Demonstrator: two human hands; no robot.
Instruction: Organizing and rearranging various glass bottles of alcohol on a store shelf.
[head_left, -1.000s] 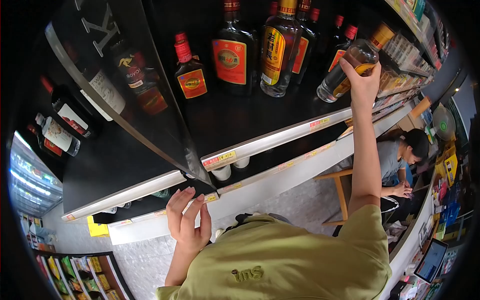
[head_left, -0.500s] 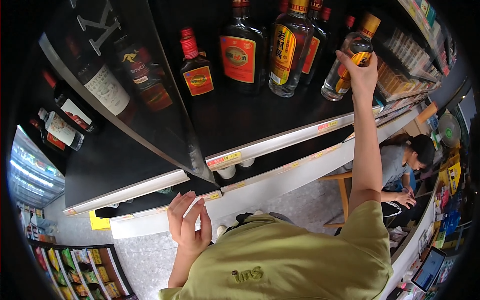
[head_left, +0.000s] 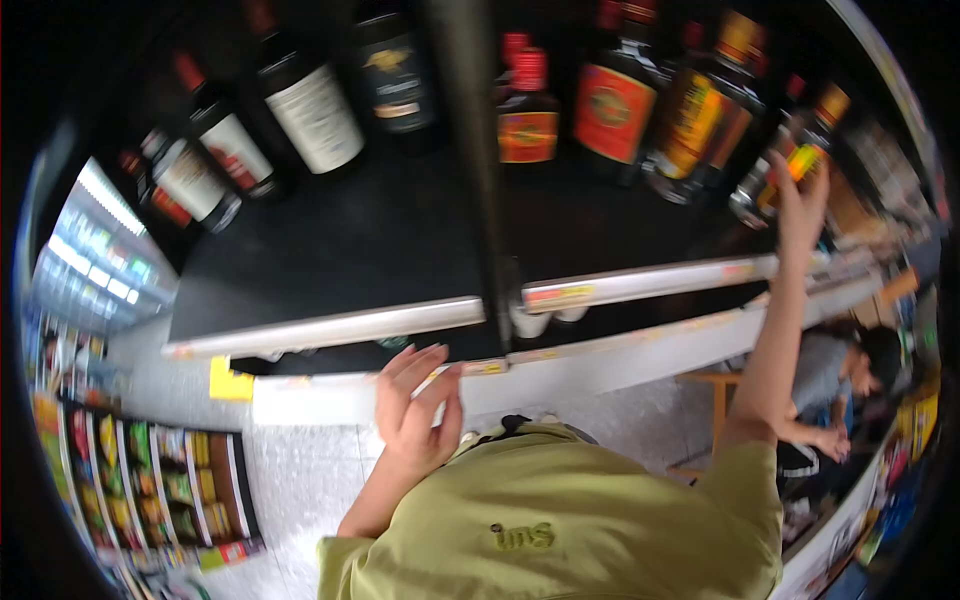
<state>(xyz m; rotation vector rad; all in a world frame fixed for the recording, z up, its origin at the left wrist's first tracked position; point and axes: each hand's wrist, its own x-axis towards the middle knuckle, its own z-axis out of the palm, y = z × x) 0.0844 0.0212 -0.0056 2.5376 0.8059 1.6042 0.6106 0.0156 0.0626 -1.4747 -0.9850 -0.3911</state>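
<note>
At the dark upper shelf [head_left: 330, 270] of a shop, a shopper in a green shirt [head_left: 610, 500] had a clear bottle [head_left: 803, 160] in the right hand [head_left: 803, 195], thumb and fingers clamped about its middle on opposite sides. The bottle was at the right end of the row, its gold cap up; whether its base touched the shelf could not be told. The left hand [head_left: 415, 405] hung empty before the lower shelf's pale edge, its fingers loosely curled and slightly apart.

The step in hand looked to be handling that one bottle, and any move from there seemed to call for a firm grip on slick glass and care for the gold-capped bottle [head_left: 693, 130] near it.

The held bottle looked smooth and round, with a bright yellow label. Leftward stood a broad-shouldered dark bottle [head_left: 612, 110] with a red label and a small red-capped bottle [head_left: 527, 125]. Beyond a blurred upright divider [head_left: 480, 200], a slim wine bottle [head_left: 315, 115] wore a cream label. The shelf looked flat and matte.
</note>
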